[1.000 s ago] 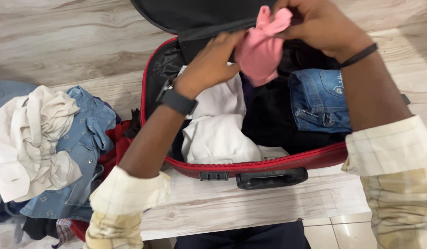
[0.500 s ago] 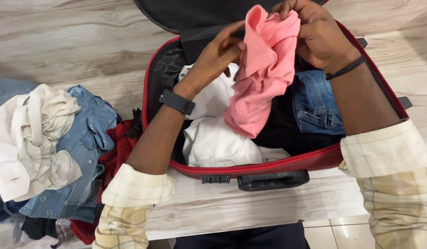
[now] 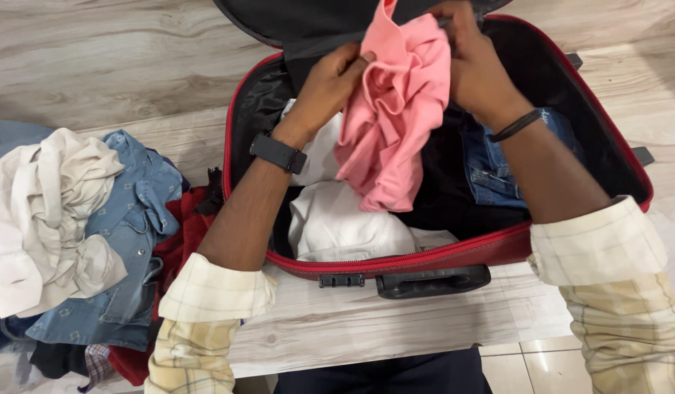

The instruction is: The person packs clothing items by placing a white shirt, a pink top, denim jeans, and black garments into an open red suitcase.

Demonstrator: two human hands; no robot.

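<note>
Both my hands hold a pink garment up over an open red suitcase. My left hand, with a black watch on its wrist, pinches the garment's left edge. My right hand, with a black wristband, grips its upper right part near the black lid. The pink cloth hangs down in crumpled folds. Inside the case lie white clothes, a dark garment and folded blue jeans.
A heap of clothes lies on the floor to the left: a cream shirt, a light blue denim shirt and a red piece. The suitcase's black handle and lock face me. The floor is pale wood-look planks.
The pink garment has been lifted out and unfurled, and now hangs longer. Both hands have shifted slightly up and left with it.
</note>
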